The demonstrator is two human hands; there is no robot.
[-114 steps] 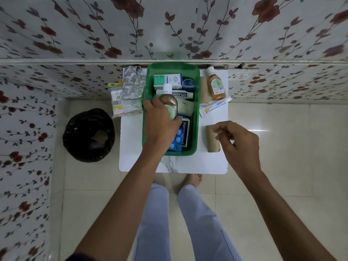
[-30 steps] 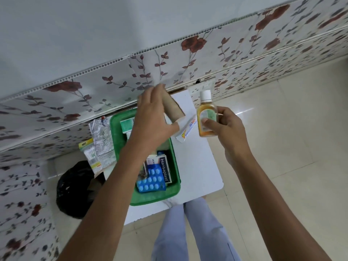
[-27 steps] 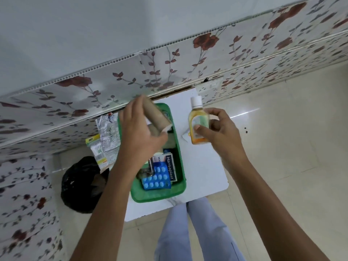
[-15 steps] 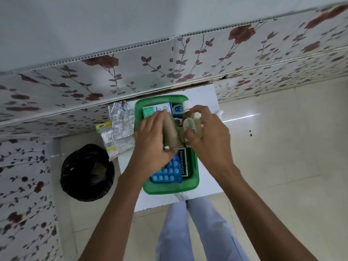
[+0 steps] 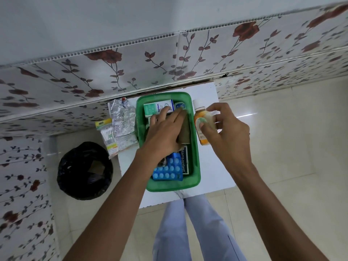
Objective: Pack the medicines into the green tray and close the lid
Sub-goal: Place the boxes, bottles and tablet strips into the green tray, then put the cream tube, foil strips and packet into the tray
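Observation:
The green tray point(image 5: 196, 162) sits on a small white table point(image 5: 216, 174) against the wall. Inside it lie a blue blister pack point(image 5: 168, 171), a Hansaplast box point(image 5: 184, 162), an Optibex box point(image 5: 155, 108) and a small blue tin point(image 5: 179, 106). My left hand point(image 5: 165, 132) lies flat inside the tray, pressing a brown bandage roll point(image 5: 185, 132) down among the medicines. My right hand point(image 5: 225, 127) holds an orange liquid bottle point(image 5: 202, 127) with a white cap just outside the tray's right rim. No lid is visible.
Foil medicine strips point(image 5: 122, 119) and a pack of cotton swabs point(image 5: 108, 135) lie on the table's left edge, left of the tray. A black bin bag point(image 5: 84, 170) stands on the floor to the left. A flowered wall runs behind the table.
My left hand carried the bandage roll from above the table down into the tray. My right hand lifted the orange bottle and now holds it beside the tray's right rim.

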